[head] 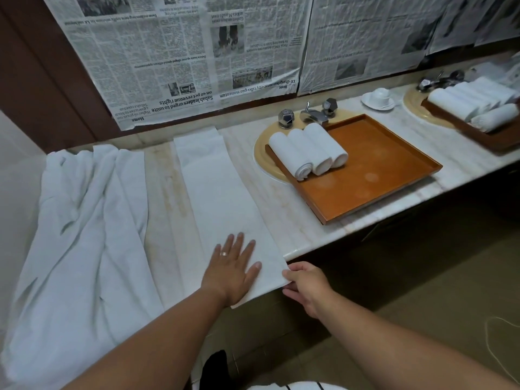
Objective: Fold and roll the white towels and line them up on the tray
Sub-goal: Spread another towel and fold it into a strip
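Marble counter (284, 220) bears a long folded white towel (219, 198), left fingers (239, 244) spread flat, right fingers (291, 275) pinching its corner.

Hotel bathroom: marble vanity (309, 229), faucet (312, 114)

Two trays sat on the worktop (295, 220): the near tray (380, 170) held three rolled towels (306, 149) at its back-left corner, and the far tray (461, 128) at the right edge held a towel row (464, 101) too bunched to count, plus one crosswise towel (495, 118). One folded towel (222, 198) lay mid-worktop, with a loose-towel heap (84, 220) of unclear number at the left edge. There were also two basins, near basin (260, 156) and far basin (412, 104), one cup (381, 95), one saucer (368, 104), and two hands, left hand (233, 266) and right hand (306, 285).
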